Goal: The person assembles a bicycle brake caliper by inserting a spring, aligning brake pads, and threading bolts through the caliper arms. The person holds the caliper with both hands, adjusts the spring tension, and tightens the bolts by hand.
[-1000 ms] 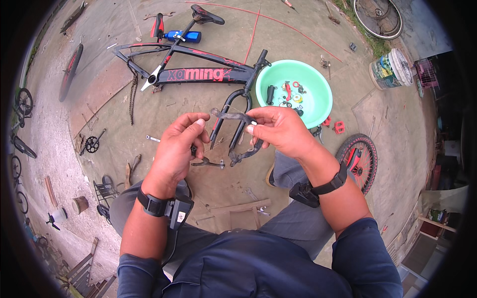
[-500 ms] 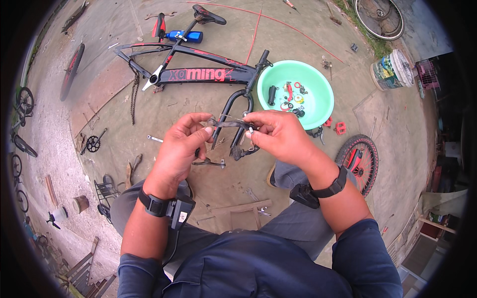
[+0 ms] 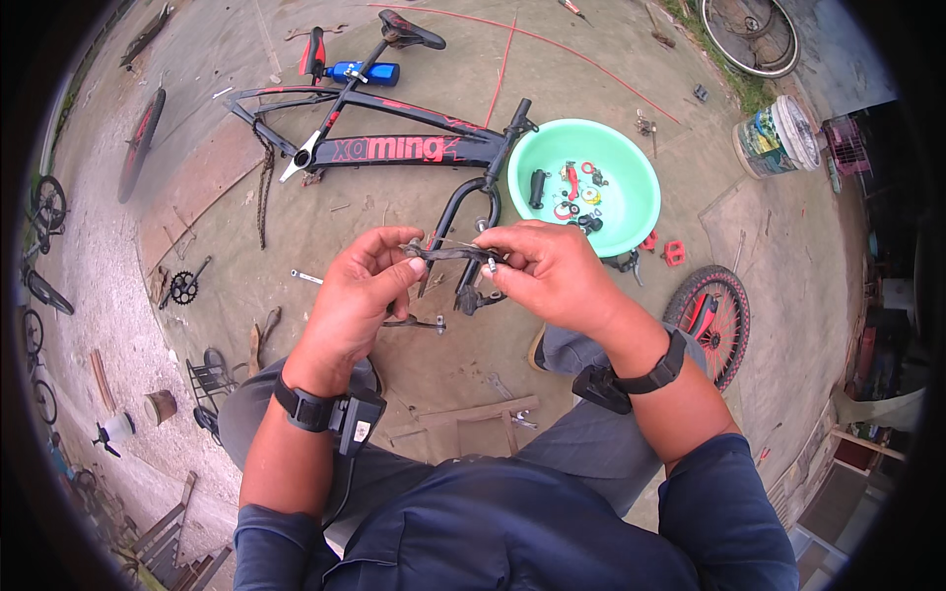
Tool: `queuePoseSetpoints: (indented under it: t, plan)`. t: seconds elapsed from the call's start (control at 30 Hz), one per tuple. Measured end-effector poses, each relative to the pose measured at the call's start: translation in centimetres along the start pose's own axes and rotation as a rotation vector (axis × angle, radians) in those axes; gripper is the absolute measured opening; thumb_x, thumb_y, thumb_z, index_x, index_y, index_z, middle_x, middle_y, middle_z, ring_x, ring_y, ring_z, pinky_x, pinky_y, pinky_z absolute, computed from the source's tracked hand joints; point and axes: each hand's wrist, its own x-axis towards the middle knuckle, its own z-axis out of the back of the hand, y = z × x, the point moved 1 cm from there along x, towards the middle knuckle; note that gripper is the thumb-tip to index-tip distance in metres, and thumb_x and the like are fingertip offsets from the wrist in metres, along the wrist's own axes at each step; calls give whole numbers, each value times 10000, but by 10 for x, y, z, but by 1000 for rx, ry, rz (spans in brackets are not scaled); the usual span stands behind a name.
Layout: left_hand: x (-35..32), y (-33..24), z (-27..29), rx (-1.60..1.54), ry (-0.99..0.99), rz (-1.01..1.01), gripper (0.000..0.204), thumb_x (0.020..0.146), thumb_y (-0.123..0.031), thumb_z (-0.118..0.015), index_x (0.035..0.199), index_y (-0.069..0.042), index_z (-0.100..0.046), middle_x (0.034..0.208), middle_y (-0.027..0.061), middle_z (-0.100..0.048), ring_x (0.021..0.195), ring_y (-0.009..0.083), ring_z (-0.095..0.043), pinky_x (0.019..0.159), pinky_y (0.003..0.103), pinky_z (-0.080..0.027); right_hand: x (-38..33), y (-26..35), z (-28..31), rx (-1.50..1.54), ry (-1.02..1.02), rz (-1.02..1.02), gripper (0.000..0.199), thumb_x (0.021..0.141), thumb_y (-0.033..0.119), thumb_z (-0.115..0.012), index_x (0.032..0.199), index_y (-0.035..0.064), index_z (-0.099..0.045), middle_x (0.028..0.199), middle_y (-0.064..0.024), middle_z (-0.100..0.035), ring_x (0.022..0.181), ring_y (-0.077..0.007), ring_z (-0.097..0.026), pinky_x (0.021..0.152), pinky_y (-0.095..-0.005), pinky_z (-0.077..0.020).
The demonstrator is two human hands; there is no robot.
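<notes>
A slim, dark, curved bike part point(image 3: 455, 253), possibly a brake arm, spans the gap between my two hands. My left hand point(image 3: 370, 281) pinches one end between thumb and fingertips. At the other end, by a small silver bolt point(image 3: 491, 264), my right hand point(image 3: 547, 271) grips it with thumb and forefinger. A thin wire-like strand runs just above the part. Beneath my left fingers shows a dark arm with a silver end point(image 3: 426, 324); whether it is held or lies on the ground I cannot tell. Behind my hands is the front fork point(image 3: 456, 212) of a black bicycle frame point(image 3: 404, 150).
A mint-green basin point(image 3: 636, 202) with small bike parts stands right of the frame. Around lie a wheel point(image 3: 724, 340), red pedals point(image 3: 674, 253), a crankset point(image 3: 184, 287), a wrench point(image 3: 306, 277), a chain point(image 3: 265, 197) and a blue bottle point(image 3: 379, 74). A bucket point(image 3: 778, 138) stands at far right.
The part in my hands has tilted slightly, its right end turning lower. My right hand has shifted a little left; my left hand stays nearly in place.
</notes>
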Motion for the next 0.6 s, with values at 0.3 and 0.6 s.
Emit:
queuePoseSetpoints:
  t: [0.3, 0.6]
  plan:
    - [-2, -1, -1, 20, -14, -24, 348, 902, -75, -670, 1238, -39, -586, 903, 56, -649, 596, 63, -506, 506, 199, -390, 1, -1, -1, -60, -24, 73, 254, 815, 52, -684, 1069, 41, -692, 771, -50, -633, 604, -105, -565, 564, -260, -454]
    - [-3, -4, -1, 20, -12, -34, 363, 905, -50, -682, 1249, -18, -572, 895, -1, -591, 682, 55, -521, 541, 205, -428, 1, -1, -2, -53, -38, 66, 256, 814, 40, -690, 1070, 48, -690, 772, -47, -635, 603, -103, -566, 557, -258, -451]
